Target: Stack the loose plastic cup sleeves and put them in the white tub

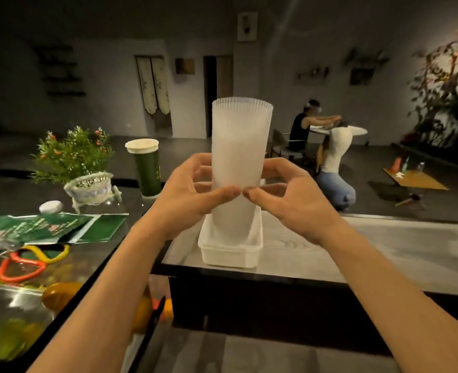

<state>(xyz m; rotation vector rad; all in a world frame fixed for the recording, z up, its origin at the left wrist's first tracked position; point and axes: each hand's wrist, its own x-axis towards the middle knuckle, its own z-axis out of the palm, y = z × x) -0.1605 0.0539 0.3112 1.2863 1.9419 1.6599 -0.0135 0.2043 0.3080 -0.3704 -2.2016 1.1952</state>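
Green leaflets [47, 227] lie at the left of the dark desk [15, 192], with a potted plant [82, 162] in a white basket and a green lidded cup [145, 168] behind them. The left hand [187, 195] grips the frosted-white stack of cup sleeves [240, 157], fingers [202, 169] curled round it. The stack stands upright, its lower end inside the white tub [229, 255]. The right hand [292, 203] grips its other side likewise, thumb tips nearly meeting in front. The tub sits on a pale desk [384, 251].
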